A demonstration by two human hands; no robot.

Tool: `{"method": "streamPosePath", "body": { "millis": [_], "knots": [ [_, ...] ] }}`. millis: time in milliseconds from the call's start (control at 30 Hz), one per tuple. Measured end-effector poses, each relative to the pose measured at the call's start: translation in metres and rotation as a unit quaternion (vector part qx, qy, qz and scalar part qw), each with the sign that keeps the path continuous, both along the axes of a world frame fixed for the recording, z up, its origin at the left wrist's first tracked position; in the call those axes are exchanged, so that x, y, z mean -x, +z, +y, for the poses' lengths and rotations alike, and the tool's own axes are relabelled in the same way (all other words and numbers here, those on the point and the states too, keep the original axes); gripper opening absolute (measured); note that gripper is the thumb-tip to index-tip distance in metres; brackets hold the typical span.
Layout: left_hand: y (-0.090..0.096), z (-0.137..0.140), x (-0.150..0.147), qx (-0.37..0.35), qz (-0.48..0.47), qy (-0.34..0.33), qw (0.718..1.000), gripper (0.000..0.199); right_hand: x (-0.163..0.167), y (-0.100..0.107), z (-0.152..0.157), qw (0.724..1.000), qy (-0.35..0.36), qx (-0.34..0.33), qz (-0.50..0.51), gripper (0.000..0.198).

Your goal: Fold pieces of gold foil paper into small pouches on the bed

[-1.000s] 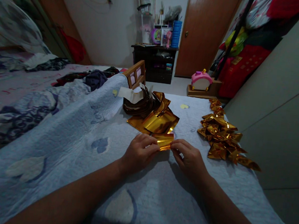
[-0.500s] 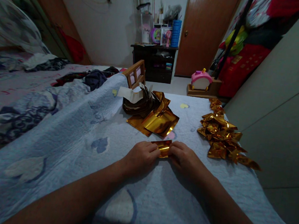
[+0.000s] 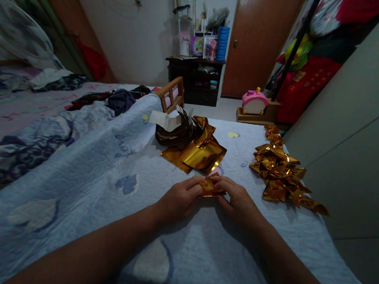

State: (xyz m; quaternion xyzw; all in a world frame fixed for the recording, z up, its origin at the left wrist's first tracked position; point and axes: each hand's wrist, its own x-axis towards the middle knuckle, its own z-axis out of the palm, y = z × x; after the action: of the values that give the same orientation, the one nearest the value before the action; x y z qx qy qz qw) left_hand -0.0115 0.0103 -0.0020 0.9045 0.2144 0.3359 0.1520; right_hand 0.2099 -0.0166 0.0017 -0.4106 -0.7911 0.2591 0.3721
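Note:
A small folded piece of gold foil paper [image 3: 210,188] is held between my two hands, just above the bed cover. My left hand [image 3: 182,197] grips its left end, with thumb and fingers closed. On its right end, my right hand [image 3: 235,197] pinches the foil with bent fingers. Part of the paper is hidden under the fingertips. Just beyond lies a stack of gold foil sheets [image 3: 203,155], some flat and some curled, beside a dark bundle of paper [image 3: 173,136] with a white strip. Several folded gold foil pieces [image 3: 277,166] lie heaped at the right.
A light blue quilted cover [image 3: 111,214] with heart shapes spreads under everything. Rumpled clothes [image 3: 120,101] lie at the left. Past the far edge stand a small wooden rail [image 3: 171,94], a pink toy [image 3: 254,102] and a dark cabinet [image 3: 194,81]. A pale cabinet side [image 3: 351,128] borders the right.
The gold foil paper has gone from a flat strip to a more bent, tilted shape. My right hand's fingers have shifted over its right end; both hands stay close together.

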Motion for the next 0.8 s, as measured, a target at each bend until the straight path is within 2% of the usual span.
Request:
{"method": "streamPosePath", "body": {
  "millis": [167,467,633,800],
  "knots": [
    [-0.0022,0.0055,0.0007,0.017,-0.012,-0.026,0.999,0.015,-0.0002,0.0005,0.0003,1.000,0.009,-0.003,0.000,0.024],
    [-0.0080,0.0059,0.0009,0.077,0.058,-0.056,0.994,0.012,-0.0031,-0.0072,0.0004,0.994,0.019,0.011,-0.110,0.019],
    [-0.0072,0.0081,0.0012,0.060,0.062,-0.040,0.996,0.012,-0.0055,-0.0054,0.0000,0.985,-0.003,0.003,-0.172,0.022],
    [-0.0078,0.0078,0.0019,0.074,0.090,0.006,0.993,0.013,-0.0053,-0.0032,-0.0012,0.974,-0.045,0.016,-0.221,0.013]
  ]
}}
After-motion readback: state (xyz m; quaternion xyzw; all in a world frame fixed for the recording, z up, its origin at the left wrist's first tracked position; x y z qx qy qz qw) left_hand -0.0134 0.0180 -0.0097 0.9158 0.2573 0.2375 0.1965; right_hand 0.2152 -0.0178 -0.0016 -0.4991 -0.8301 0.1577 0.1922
